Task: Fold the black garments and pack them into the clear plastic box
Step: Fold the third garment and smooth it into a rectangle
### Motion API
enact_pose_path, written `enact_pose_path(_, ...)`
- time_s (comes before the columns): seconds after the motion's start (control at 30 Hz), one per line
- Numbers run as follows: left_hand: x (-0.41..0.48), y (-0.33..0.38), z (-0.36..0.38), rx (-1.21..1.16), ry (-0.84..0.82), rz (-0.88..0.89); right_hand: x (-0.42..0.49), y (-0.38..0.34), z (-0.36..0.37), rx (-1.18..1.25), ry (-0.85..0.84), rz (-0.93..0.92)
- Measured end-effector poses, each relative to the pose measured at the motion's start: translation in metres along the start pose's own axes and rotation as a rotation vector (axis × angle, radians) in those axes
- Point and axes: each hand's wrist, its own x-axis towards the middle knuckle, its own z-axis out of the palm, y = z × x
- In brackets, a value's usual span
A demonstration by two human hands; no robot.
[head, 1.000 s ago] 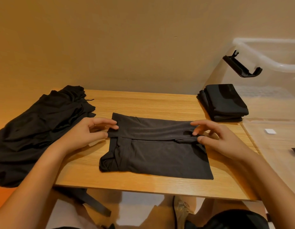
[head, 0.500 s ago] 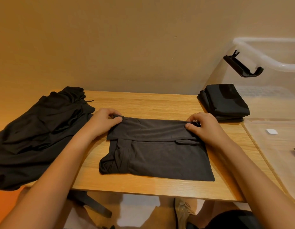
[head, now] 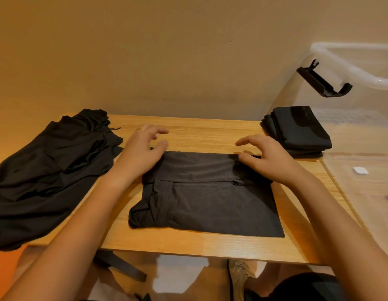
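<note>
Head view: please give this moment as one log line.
garment: part folded, flat on table | left hand: rests on far left corner | right hand: rests on far right corner | pile: unfolded, left

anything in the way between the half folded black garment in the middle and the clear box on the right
Nothing visible. Bare wooden tabletop lies between the half-folded black garment and the clear plastic box. The stack of folded black garments sits further back by the box wall.
</note>
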Motion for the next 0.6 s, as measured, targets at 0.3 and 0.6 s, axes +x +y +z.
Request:
enact_pose_path(0.3,-0.027,0.037,0.072,0.441,-0.465,0.069,-0.009,-0.038,0.071,-0.365,-0.187,-0.057)
enact_pose_path(0.6,-0.032,-0.003,0.048,0.563,-0.436,0.042,-0.033,0.009,0.042,-0.386,-0.203,0.062)
